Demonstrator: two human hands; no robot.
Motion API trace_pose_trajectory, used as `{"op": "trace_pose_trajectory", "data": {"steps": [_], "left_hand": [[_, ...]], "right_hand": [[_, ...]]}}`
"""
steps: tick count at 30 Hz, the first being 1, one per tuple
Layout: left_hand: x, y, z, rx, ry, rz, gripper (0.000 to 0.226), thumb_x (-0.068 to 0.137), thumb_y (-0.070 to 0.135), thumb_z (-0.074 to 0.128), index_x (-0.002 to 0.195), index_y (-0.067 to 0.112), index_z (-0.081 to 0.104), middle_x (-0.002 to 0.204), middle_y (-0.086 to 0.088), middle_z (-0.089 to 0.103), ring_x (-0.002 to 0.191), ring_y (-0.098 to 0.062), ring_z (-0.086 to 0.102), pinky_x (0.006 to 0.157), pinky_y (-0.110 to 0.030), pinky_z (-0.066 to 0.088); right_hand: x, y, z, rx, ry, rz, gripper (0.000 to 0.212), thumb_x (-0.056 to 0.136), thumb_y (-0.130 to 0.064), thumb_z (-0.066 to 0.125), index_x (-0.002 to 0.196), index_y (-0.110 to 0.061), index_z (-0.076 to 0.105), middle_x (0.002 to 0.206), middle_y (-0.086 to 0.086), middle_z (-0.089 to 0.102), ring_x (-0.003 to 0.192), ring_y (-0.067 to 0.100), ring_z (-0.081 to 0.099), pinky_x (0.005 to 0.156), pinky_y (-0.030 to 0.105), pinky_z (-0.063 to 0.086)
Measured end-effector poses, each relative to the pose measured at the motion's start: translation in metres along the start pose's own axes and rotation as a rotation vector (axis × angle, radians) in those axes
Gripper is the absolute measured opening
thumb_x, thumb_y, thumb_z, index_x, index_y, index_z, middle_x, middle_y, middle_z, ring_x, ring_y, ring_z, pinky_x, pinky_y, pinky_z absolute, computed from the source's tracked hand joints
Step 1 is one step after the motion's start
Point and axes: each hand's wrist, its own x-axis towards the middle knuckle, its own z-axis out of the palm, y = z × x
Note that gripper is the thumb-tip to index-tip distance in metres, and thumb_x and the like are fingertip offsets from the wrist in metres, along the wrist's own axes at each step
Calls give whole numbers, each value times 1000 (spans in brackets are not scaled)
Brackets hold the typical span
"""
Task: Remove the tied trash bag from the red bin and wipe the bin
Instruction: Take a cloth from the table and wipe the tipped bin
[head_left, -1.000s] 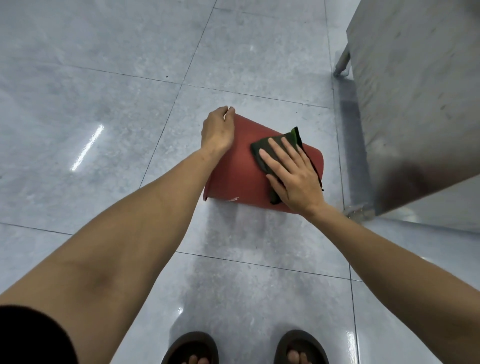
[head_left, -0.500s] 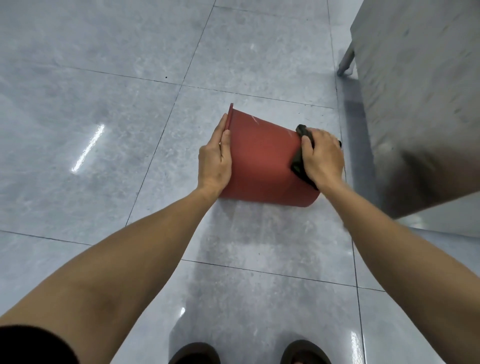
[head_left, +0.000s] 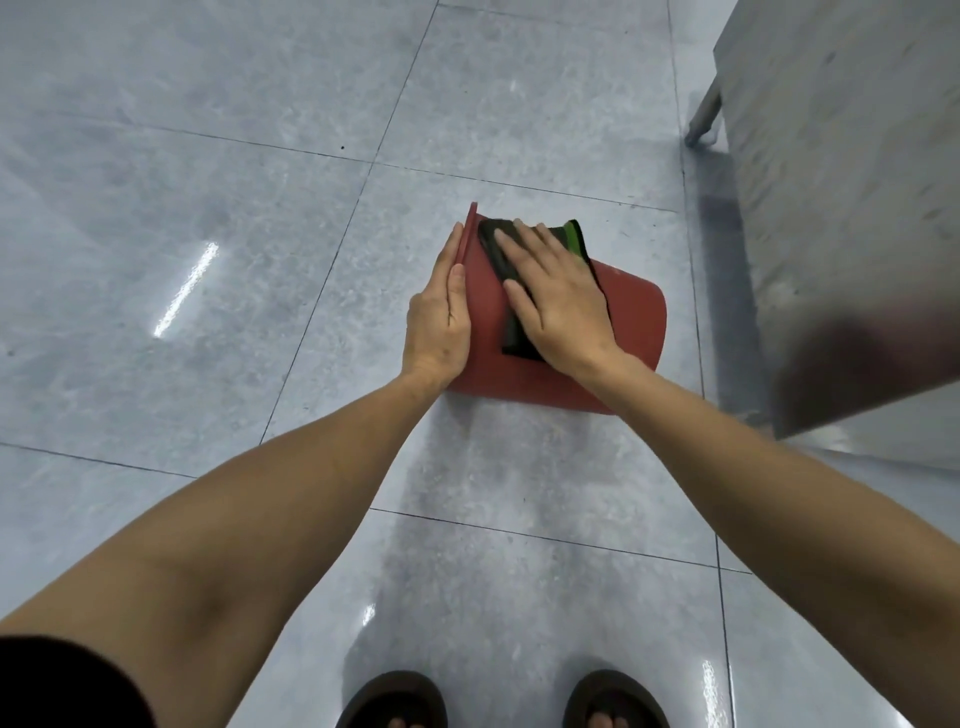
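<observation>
The red bin (head_left: 631, 322) lies on its side on the grey tiled floor, rim to the left, base to the right. A dark cloth with a green edge (head_left: 498, 260) is spread on the bin's upper side near the rim. My right hand (head_left: 558, 296) presses flat on the cloth with fingers straight and spread. At the rim end, my left hand (head_left: 439, 317) rests against the bin, fingers straight along its edge. No trash bag is in view.
A grey marbled cabinet or table (head_left: 841, 182) with a metal leg (head_left: 704, 117) stands close on the right of the bin. My two feet in dark sandals (head_left: 392, 699) are at the bottom edge. Tiled floor (head_left: 208, 260) stretches to the left and ahead.
My right hand moved from the bin's base end to the top near the rim and flattened on the cloth. The left hand stayed at the rim.
</observation>
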Motion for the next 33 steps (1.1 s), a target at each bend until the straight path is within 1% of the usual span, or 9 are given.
{"op": "trace_pose_trajectory", "data": {"steps": [3,7,11,13,17,23,25,29,33], "left_hand": [[2,-3,-1,7,-18,-26,46,103,36,26,147,33,36,73,26,50,66,19,47,70,5,37],[3,-6,-1,46,-71,-26,47,102,37,25,149,38,30,80,24,38,71,-1,45,67,-12,43],[-1,-5,-2,78,-77,-19,48,102,35,24,150,36,27,73,15,42,62,-16,48,66,-24,48],[-5,-4,-4,87,-83,-16,48,103,34,24,151,36,26,64,-18,51,56,-35,48,62,-46,51],[-15,-6,-6,93,-92,6,49,102,37,22,151,37,22,72,-29,60,55,-41,49,54,-49,46],[-19,-6,-7,106,-89,-12,47,102,41,22,149,45,20,87,0,55,73,-32,64,77,-44,56],[-16,-5,-6,107,-73,-12,48,102,40,22,150,43,22,91,-6,61,78,-27,63,81,-36,53],[-11,-1,-7,117,-99,-44,47,102,39,21,149,47,20,84,-20,64,71,-38,63,73,-50,55],[-12,3,-10,126,-106,-34,49,103,36,21,151,41,19,73,-31,59,57,-41,52,58,-51,48]], "right_hand": [[-39,15,7,-122,93,-124,49,105,-32,39,152,-19,36,160,7,31,151,26,23,120,51,25],[-78,54,3,-170,137,-105,49,104,-30,44,150,-17,40,159,11,34,149,29,26,118,52,28],[-70,62,-13,-34,162,251,48,101,-33,40,147,-19,45,153,5,43,144,25,35,118,44,30],[-43,58,-19,44,145,435,45,98,-33,38,139,-21,54,142,2,54,134,24,46,108,41,39],[17,48,-29,105,-134,648,40,98,-37,34,123,-28,63,127,1,65,118,28,56,84,35,36],[39,-7,-7,131,-79,285,45,101,-34,36,142,-25,50,144,2,55,133,24,48,103,37,38],[18,-13,-1,69,-35,117,50,102,-36,34,150,-22,41,155,4,42,146,24,34,120,42,25],[-40,5,8,-120,94,-123,49,104,-29,41,152,-19,37,160,8,32,150,27,24,121,51,23],[-80,46,2,-130,140,-69,50,102,-27,46,150,-16,40,158,10,35,149,29,27,119,52,27]]}}
